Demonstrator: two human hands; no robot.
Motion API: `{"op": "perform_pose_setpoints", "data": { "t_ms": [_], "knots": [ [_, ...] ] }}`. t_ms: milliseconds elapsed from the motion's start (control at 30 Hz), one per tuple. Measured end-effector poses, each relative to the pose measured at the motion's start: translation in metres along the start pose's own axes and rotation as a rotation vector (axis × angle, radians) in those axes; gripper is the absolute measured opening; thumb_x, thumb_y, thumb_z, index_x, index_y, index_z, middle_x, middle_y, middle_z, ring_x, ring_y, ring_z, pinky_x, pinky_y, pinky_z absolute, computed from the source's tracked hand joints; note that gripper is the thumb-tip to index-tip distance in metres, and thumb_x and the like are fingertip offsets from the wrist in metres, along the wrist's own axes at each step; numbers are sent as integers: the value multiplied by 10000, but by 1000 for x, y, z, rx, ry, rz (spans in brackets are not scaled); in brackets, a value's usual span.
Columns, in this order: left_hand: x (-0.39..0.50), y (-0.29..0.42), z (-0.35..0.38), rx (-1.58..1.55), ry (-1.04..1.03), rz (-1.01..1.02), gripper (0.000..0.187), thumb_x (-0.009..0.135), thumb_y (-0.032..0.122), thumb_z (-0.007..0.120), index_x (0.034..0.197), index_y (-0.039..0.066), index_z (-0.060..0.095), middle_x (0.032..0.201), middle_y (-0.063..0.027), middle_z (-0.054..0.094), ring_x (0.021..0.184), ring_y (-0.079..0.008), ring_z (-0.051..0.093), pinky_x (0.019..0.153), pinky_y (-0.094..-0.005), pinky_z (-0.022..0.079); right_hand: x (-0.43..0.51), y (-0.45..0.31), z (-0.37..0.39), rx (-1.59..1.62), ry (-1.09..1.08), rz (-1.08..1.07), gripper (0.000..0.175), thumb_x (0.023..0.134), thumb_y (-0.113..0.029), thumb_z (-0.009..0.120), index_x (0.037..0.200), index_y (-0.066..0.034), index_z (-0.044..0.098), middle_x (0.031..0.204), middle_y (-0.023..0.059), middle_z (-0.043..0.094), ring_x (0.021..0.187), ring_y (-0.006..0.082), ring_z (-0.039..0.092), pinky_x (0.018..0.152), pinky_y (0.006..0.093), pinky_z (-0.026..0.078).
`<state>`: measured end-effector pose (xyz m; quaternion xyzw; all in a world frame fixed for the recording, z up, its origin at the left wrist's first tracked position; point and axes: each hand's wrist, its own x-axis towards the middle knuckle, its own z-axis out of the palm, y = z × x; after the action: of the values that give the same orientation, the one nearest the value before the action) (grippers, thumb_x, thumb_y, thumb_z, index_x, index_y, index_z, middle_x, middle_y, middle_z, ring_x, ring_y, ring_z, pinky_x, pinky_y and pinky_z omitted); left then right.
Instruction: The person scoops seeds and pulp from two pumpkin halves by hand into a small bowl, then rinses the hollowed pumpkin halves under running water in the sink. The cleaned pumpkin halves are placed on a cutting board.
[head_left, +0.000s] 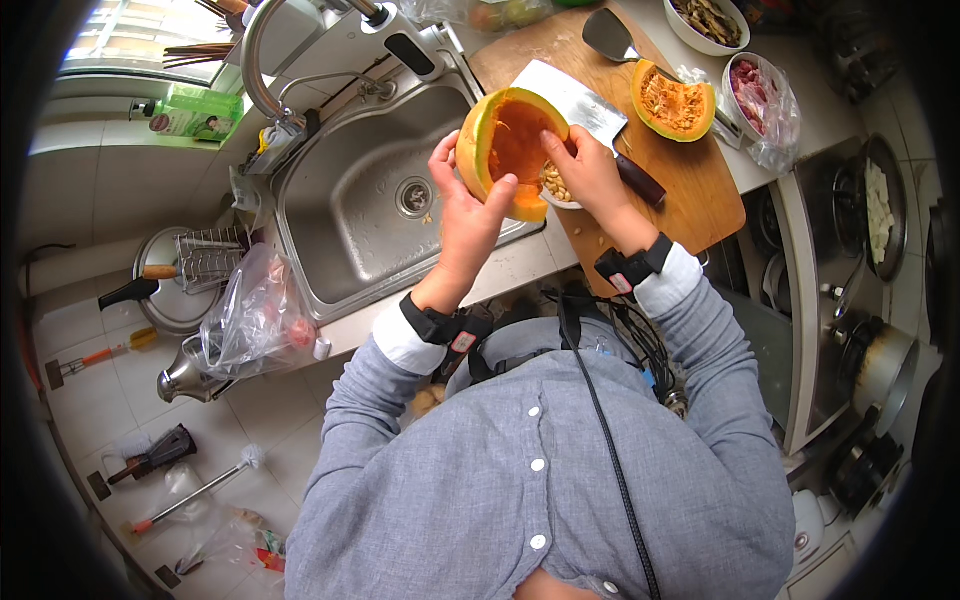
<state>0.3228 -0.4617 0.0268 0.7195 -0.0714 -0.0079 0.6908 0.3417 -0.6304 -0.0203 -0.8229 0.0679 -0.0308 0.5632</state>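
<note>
My left hand (471, 206) grips a hollowed piece of pumpkin (517, 142) by its rind, tilted so the orange inside faces me. At its right rim, the fingers of my right hand (589, 172) hold the edge, thumb on the inner flesh. Beneath that hand a small white bowl of pumpkin seeds (556, 184) is partly hidden. A cleaver (600, 112) with a dark handle lies behind on the wooden cutting board (690, 195). Another pumpkin piece (673, 103), full of seeds and strings, rests farther right on the board.
The stainless steel sink (352, 180) is at the left, under a faucet (259, 67). A spatula (609, 36) lies on the board's far end. Beyond are a bowl of dried food (706, 26) and a bowl of raw meat (746, 90). A pan (881, 202) sits on the stove.
</note>
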Motion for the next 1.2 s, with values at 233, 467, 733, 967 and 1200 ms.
{"op": "perform_pose_setpoints", "data": {
  "t_ms": [233,467,733,967,1200],
  "knots": [
    [-7,2,9,27,14,90,738,782,100,668,1340,87,185,1248,-132,381,1192,-215,406,1033,-352,339,1,7,10,-37,54,-110,301,905,-269,505,859,29,522,774,252,611,752,429,590,665,471,461],
    [-2,-3,5,37,57,54,712,799,136,649,1338,87,186,1263,-135,372,1181,-222,422,987,-345,396,-9,11,11,-65,33,-183,199,934,-170,462,850,9,479,752,247,572,749,441,552,641,471,435],
    [3,7,-11,-316,165,-241,622,844,195,589,1321,101,202,1286,-120,375,1125,-192,476,818,-325,530,-21,29,-7,-349,-5,-342,119,885,-122,488,933,-15,510,930,179,576,878,393,547,748,457,457],
    [2,12,-14,-304,137,-240,645,837,201,601,1335,112,202,1273,-125,382,1138,-196,462,832,-332,515,-13,15,-3,-184,39,-358,206,838,-165,548,958,2,539,924,165,567,894,366,539,788,424,446],
    [2,7,-5,-287,123,-201,655,827,185,617,1332,107,206,1259,-127,393,1123,-199,468,844,-326,505,-1,7,3,-113,-6,-264,181,858,-180,559,877,-1,541,905,165,572,883,363,540,774,417,435]
  ]
}}
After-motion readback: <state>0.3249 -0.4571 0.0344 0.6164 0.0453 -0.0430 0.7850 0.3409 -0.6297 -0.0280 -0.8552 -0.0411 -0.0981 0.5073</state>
